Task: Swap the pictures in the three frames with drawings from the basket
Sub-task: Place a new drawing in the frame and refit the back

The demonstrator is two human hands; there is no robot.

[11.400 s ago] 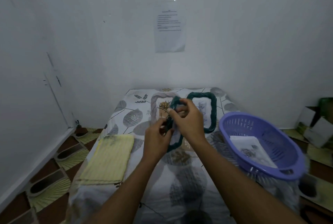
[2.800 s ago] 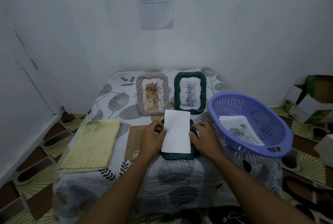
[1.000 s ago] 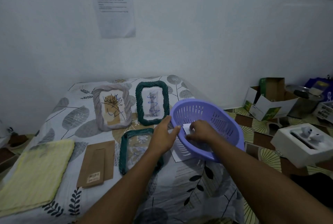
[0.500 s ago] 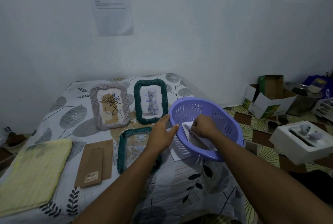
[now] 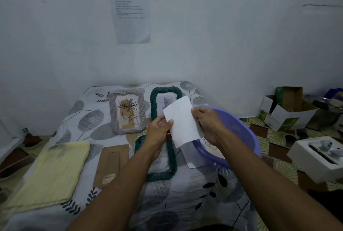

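A: Head view. What differs from half a second ago?

B: Then the right hand was down in the purple basket (image 5: 241,132) and the left steadied its rim. Now both are up. The left hand (image 5: 159,132) pinches the left edge of a white sheet (image 5: 182,122) between thumb and fingers. The right hand (image 5: 207,124) pinches the right edge.

A: Where is the sheet?

B: In the air, tilted, blank side to the camera. It is above the basket's near-left rim and the far end of the flat green frame (image 5: 160,176).

A: So a drawing is out?

B: I judge so, though its drawn face is hidden. A second drawing (image 5: 210,146) lies in the basket, below the right wrist.

A: And the other frames?

B: The grey frame (image 5: 113,115) and the standing green frame (image 5: 153,104) are propped upright behind, each showing a drawing. The brown backing board (image 5: 112,165) lies just left of the flat frame, and a yellow cloth (image 5: 53,171) further left.

A: Meaning?

B: Probably the last swap: lay the sheet into the flat frame, then refit the board.
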